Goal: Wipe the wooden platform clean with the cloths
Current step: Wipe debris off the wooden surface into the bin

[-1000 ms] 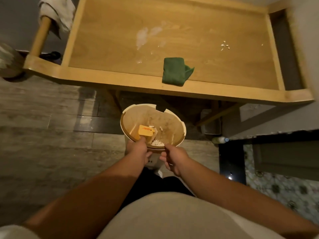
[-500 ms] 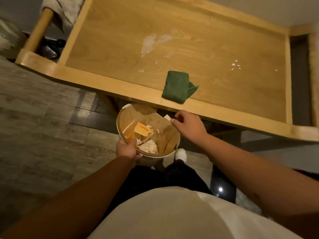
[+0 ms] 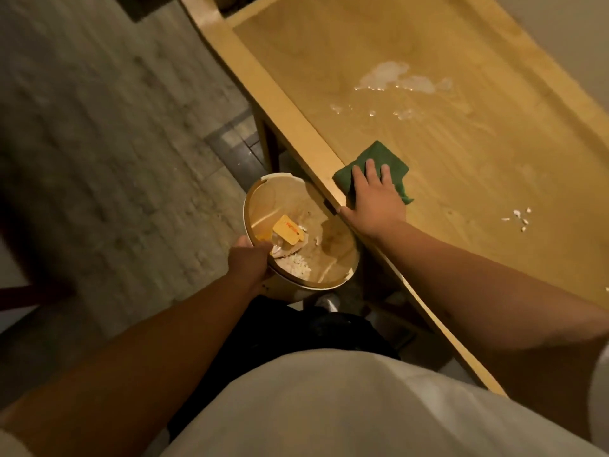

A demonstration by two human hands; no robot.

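Green cloth (image 3: 375,159) lay at the near edge of the wooden platform (image 3: 461,153), the right hand (image 3: 375,199) flat upon it, fingers extended. The left hand (image 3: 248,262) grasped the bin (image 3: 296,285) rim beside the platform; white crumbs (image 3: 519,217) lay nearby.

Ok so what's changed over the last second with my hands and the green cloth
The right hand let go of the bin's rim, reached up over the platform edge and landed flat on the green cloth. The left hand kept gripping the bin. Cloth, white smear and crumbs haven't moved.
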